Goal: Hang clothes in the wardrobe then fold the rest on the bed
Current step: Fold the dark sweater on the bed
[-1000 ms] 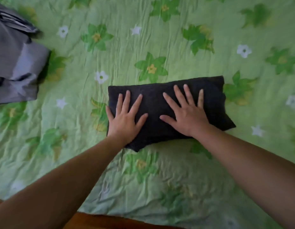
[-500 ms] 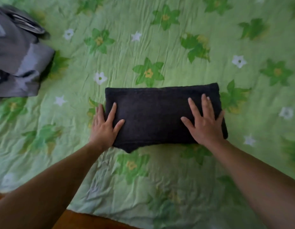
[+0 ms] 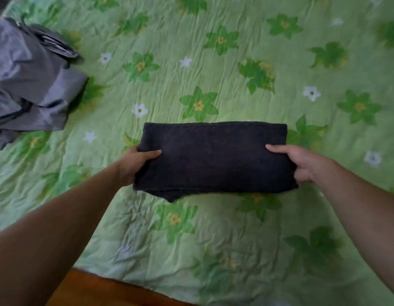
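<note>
Dark folded cloth (image 3: 213, 157) forms a long rectangle on the green flowered bed sheet (image 3: 213, 62). The left hand (image 3: 134, 164) grips its left short edge, with the thumb lying on top and the fingers tucked out of sight beneath. The right hand (image 3: 306, 164) holds the right short edge the same way, thumb on top and fingers curled under the corner. A lower layer pokes out as a point along the cloth's near edge, left of its middle. The far edge runs straight. Bare sheet spreads beyond the cloth, to its right and on its near side. A heap of grey clothes (image 3: 30, 85) lies well apart, beyond its left end. The brown wooden edge (image 3: 98, 290) shows nearest the person.
</note>
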A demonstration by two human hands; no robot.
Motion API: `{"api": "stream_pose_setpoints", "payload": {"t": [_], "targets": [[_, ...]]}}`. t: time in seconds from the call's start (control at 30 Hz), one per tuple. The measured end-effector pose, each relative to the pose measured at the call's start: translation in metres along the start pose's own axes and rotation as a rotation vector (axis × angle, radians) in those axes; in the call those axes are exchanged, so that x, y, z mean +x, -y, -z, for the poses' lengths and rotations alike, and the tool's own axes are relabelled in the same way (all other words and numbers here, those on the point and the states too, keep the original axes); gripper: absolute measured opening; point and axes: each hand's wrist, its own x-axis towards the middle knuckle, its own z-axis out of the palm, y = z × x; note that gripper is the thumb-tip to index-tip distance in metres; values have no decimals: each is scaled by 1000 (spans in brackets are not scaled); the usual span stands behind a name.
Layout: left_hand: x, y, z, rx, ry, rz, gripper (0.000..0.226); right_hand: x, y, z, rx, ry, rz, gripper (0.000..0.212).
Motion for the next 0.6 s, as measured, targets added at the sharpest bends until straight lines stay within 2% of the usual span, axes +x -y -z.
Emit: {"api": "stream_pose_setpoints", "payload": {"t": [0.07,0.17,0.27,0.4,0.6], "targets": [[6,2,4,7,22,-2,34,4,-5,-3,-18,-10,92,44],[8,0,8,135,48,-72,44,1,-13,-14,-129,-186,364,32],[-12,-21,9,223,37,-179,38,-31,-11,-24,-258,-317,523,27],[-74,-76,7,294,80,-281,31,-117,3,-34,-291,-427,608,20],[-194,-172,5,413,189,-422,41,-295,16,-25,-223,-556,638,12]]}}
